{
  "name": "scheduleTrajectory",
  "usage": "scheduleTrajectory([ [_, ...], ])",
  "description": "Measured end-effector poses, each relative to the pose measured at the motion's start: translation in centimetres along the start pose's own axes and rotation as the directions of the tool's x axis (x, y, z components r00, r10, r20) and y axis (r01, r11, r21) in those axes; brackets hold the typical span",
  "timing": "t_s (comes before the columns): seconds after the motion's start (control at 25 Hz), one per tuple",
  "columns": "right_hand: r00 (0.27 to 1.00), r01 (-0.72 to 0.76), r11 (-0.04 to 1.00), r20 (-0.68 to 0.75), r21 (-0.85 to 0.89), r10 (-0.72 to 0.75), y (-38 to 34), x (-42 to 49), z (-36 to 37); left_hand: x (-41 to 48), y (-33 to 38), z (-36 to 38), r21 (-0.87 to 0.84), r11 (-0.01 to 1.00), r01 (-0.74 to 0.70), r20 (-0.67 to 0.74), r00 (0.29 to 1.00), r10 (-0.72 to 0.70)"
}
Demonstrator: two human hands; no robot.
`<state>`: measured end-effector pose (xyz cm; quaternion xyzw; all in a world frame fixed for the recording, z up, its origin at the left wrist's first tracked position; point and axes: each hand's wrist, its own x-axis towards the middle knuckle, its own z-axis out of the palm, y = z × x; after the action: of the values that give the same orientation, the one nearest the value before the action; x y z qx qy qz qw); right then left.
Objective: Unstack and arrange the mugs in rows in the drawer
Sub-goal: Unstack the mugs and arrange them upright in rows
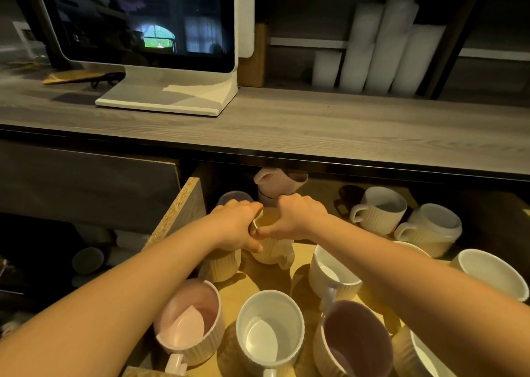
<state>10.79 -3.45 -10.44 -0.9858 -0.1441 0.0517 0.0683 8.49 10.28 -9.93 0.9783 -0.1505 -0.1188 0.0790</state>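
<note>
An open wooden drawer [187, 204] holds several ribbed ceramic mugs. Both hands meet over a cream mug [271, 252] in the middle of the drawer. My left hand [239, 227] grips its rim from the left, and my right hand [298, 216] grips the rim from the right. Another cream mug [225, 264] stands just left of it, under my left hand. Behind my hands a pink mug [279, 180] sits tilted on top of another mug. Near the front stand a pink mug [190, 322], a white mug [271, 328] and a mauve mug [355, 339].
A grey countertop [286, 127] overhangs the back of the drawer. On it stand a white monitor [149, 32] and stacked white cups [381, 47]. More cream mugs [378, 209] sit at the drawer's right, one stacked pair [430, 230] among them. Left of the drawer is dark shelving.
</note>
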Motion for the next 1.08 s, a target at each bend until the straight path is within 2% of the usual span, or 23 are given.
scheduleTrajectory([
  [0.2, 0.992, 0.047, 0.987, 0.127, -0.154, -0.028, -0.5, -0.2, -0.4, 0.1, -0.4, 0.4, -0.071, 0.997, 0.008, 0.034, 0.999, -0.005],
  [0.32, 0.936, 0.145, 0.989, 0.324, -0.010, -0.134, 0.0, -0.1, -1.3, 0.1, -0.5, 0.5, -0.081, 0.997, 0.012, 0.066, 0.998, -0.006],
  [0.4, 0.907, 0.209, 0.978, 0.369, 0.023, -0.203, 0.5, -0.1, -1.6, 0.1, -0.5, 0.5, -0.085, 0.996, 0.017, 0.073, 0.997, -0.011],
  [0.6, 0.923, 0.243, 0.969, 0.298, 0.045, -0.245, 0.9, -0.3, -1.0, 0.0, -0.7, 0.2, -0.020, 1.000, 0.024, 0.061, 0.998, -0.023],
  [0.8, 0.972, 0.202, 0.956, 0.164, -0.211, -0.169, 0.4, -1.3, -0.4, -0.2, -0.7, 0.2, -0.138, 0.990, -0.026, 0.133, 0.990, 0.044],
  [1.08, 0.985, 0.167, 0.950, 0.094, -0.262, -0.147, -0.6, -2.7, -0.3, -0.5, -0.5, 0.0, -0.087, 0.994, -0.061, 0.159, 0.985, 0.074],
])
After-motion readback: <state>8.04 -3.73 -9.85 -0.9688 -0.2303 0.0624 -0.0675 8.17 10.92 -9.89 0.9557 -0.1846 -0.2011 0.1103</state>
